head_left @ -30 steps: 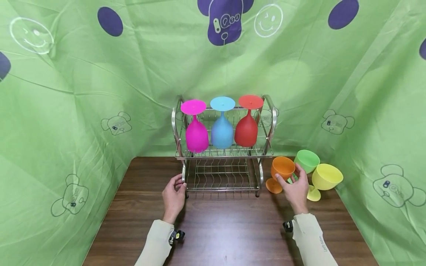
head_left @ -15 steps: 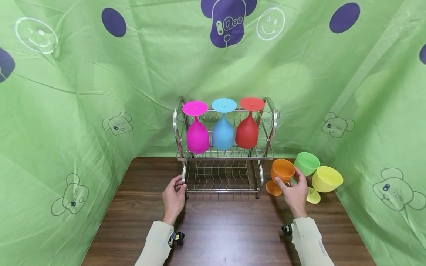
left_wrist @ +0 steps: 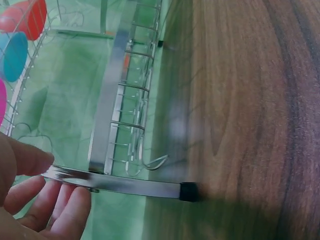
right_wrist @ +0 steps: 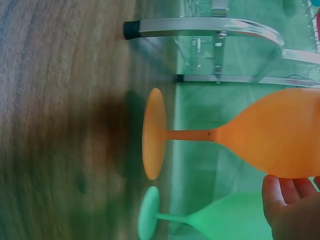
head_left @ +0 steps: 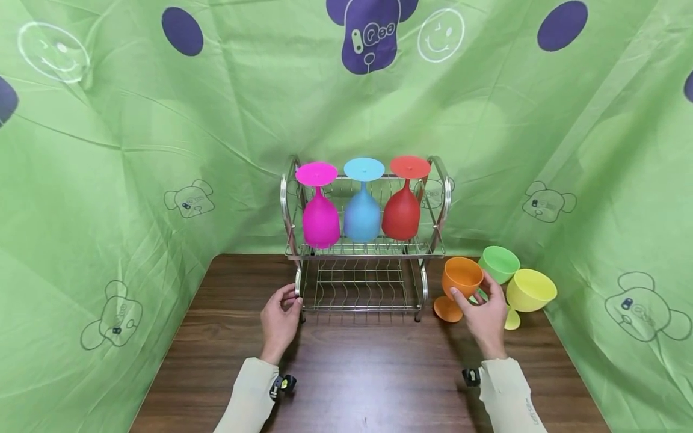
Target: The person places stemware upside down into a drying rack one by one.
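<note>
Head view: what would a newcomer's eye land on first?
Probably the upturned pink goblet, blue goblet and red goblet, lined up on the upper tier of the metal rack. Next, the right hand, holding the orange goblet right of the rack, with the green goblet and yellow goblet close by. Then the left hand, gripping the rack's left side.

We see an orange cup (head_left: pixel 461 278) in smooth, matt plastic, a rack (head_left: pixel 365 257) of glossy metal with a dull foot cap (left_wrist: pixel 188 192), a wood-grained worktop (head_left: pixel 357 367) with a soft sheen, and a backdrop (head_left: pixel 271 108) of creased cloth.
</note>
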{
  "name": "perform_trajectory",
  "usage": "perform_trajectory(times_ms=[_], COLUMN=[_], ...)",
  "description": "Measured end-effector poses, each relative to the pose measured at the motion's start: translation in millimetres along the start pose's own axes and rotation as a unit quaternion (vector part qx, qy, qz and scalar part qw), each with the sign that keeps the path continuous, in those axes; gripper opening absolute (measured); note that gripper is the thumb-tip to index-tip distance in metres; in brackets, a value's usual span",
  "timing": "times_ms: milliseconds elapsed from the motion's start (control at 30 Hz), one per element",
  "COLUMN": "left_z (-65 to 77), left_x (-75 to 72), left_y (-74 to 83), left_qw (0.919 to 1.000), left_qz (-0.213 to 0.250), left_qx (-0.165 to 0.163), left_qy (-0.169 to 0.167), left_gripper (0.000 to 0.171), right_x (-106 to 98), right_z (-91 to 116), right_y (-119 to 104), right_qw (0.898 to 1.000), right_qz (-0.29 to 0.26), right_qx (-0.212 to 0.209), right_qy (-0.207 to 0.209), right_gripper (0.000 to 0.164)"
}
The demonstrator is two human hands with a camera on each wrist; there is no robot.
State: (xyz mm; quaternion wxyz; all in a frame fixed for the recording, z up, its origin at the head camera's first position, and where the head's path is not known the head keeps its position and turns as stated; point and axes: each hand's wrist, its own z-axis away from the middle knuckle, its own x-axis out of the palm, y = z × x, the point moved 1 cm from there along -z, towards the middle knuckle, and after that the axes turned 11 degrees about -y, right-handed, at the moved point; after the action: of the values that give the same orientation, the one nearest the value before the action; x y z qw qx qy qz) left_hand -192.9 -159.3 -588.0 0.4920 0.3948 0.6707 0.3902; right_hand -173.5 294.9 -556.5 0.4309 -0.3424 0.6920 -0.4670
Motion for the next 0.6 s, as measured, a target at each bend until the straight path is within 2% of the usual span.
perform_trajectory(times_ms=[233,367,500,600], left_z=[4.1,11.6,22.5,32.5], left_x=[-9.0,-14.2,-17.5,-17.9], left_y=[12.4,22.4,35.9,49.0], left_qw=[1.0000,0.9997,0.9990,0.9985], left_qz=[-0.001,-0.018,-0.038,-0.037], left_qx=[-0.003,-0.005,0.004,0.011], left_qy=[-0.002,-0.014,-0.024,-0.040], left_gripper=[0.036,0.038,0.039,0.040], right_x=[-10,-16,-19,-20], right_z=[9,19,33,44], right_y=[-19,-38,-59,-75], right_qw=[0.999,0.997,0.989,0.977], right_qz=[-0.001,0.034,0.074,0.108], right_qx=[-0.042,-0.075,-0.125,-0.174], right_qy=[-0.006,-0.013,-0.036,-0.059], right_gripper=[0.087,0.086,0.086,0.090])
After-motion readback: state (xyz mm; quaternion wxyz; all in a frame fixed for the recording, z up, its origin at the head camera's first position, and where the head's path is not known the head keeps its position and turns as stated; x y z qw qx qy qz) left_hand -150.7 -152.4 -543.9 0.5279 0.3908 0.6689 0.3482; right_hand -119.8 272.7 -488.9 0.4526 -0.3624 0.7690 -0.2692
